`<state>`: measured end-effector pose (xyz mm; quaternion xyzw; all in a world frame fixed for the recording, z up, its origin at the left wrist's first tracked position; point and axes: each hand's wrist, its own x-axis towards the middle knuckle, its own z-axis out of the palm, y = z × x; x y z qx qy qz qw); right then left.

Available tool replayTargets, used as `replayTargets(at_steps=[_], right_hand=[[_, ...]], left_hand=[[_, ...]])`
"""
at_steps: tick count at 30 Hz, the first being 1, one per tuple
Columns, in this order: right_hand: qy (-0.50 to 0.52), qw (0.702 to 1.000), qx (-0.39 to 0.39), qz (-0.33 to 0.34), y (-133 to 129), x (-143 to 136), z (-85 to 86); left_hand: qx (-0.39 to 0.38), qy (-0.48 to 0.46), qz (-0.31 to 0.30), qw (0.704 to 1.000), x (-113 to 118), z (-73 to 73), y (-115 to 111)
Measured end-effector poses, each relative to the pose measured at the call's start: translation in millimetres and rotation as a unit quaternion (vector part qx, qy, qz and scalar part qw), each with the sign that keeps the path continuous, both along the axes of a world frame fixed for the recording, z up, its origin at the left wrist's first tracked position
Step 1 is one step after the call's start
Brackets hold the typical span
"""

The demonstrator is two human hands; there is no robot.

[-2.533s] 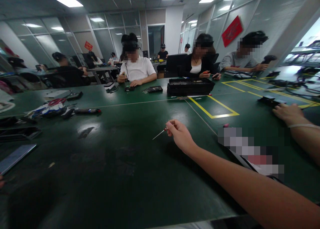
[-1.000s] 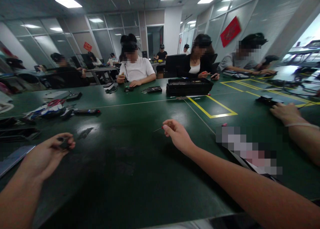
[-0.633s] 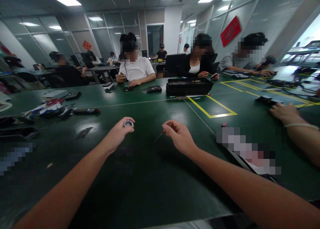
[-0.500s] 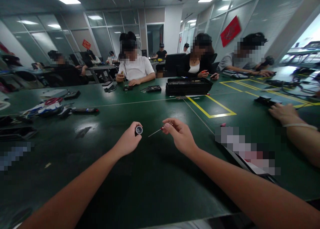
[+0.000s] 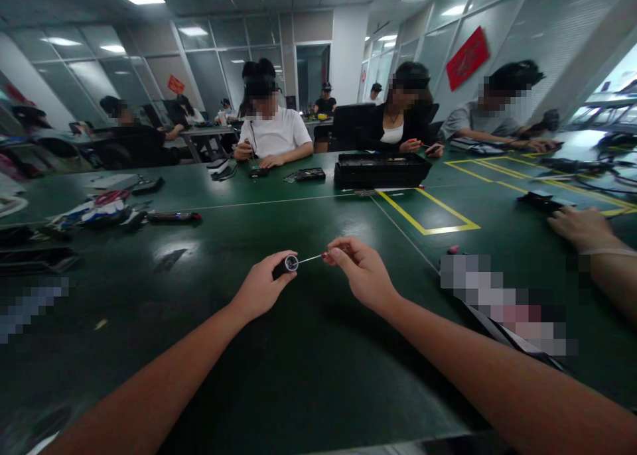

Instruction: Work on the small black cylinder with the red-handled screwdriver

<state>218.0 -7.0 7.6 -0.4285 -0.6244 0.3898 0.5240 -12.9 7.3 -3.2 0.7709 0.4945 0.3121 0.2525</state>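
Observation:
My left hand is closed round a short black cylinder with a silvery rim, its hollow end turned to the right. In my right hand I pinch a screwdriver by its handle, which has a red part near the shaft. The thin metal shaft points left, and its tip is at the cylinder's open end. How deep the tip goes I cannot tell. Both hands are above the green table.
A long black case stands at the table's far side. Left lie a black pen-shaped tool and gloves with cables. A co-worker's hand rests at the right, near a blurred-out packet. Other people sit across the table.
The cylinder has tilted so its open end faces the screwdriver. The screwdriver's tip, earlier apart from the cylinder, is now at its opening. The whole view has shifted slightly.

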Motion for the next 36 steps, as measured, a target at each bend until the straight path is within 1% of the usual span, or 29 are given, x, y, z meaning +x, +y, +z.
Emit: replayTargets(at_steps=[4, 7, 9, 11, 14, 17, 23, 26, 30, 36], right_hand=[[-0.014, 1.0, 0.009, -0.002, 1.2, 0.8, -2.8], [-0.055, 0.998, 0.016, -0.008, -1.2, 1.4, 0.1], [-0.104, 0.994, 0.02, -0.029, -3.7, 1.8, 4.2], [-0.163, 0.984, 0.025, -0.064, -6.3, 2.1, 8.4], [-0.214, 0.97, 0.037, -0.106, -8.4, 2.2, 12.6], [-0.217, 0.968, 0.031, -0.12, -7.3, 2.9, 13.0], [-0.186, 0.972, -0.048, -0.133, 1.2, 6.9, 8.9], [-0.194, 0.969, -0.063, -0.139, 2.6, 7.1, 9.7], [-0.231, 0.963, -0.037, -0.137, -1.1, 4.4, 10.9], [-0.273, 0.953, 0.063, -0.118, -6.5, 2.9, 8.5]], left_hand=[[0.001, -0.009, 0.008, 1.0, -1.3, -0.5, 0.3], [0.005, -0.01, 0.004, 1.0, -2.9, -3.1, 1.2], [0.01, -0.007, 0.003, 1.0, -3.9, -4.4, 1.6], [0.017, 0.0, 0.002, 1.0, -4.7, -4.6, 1.5], [0.029, 0.012, -0.007, 0.999, -5.4, -3.2, 0.8], [0.032, 0.022, -0.014, 0.999, -5.4, -1.7, 0.4], [0.029, 0.024, -0.027, 0.999, -4.3, -1.1, -0.3], [0.034, 0.019, -0.03, 0.999, -4.3, -1.3, -0.5], [0.046, 0.023, -0.022, 0.998, -4.9, -1.7, 0.5], [0.034, 0.039, -0.013, 0.999, -5.0, -1.6, 0.0]])
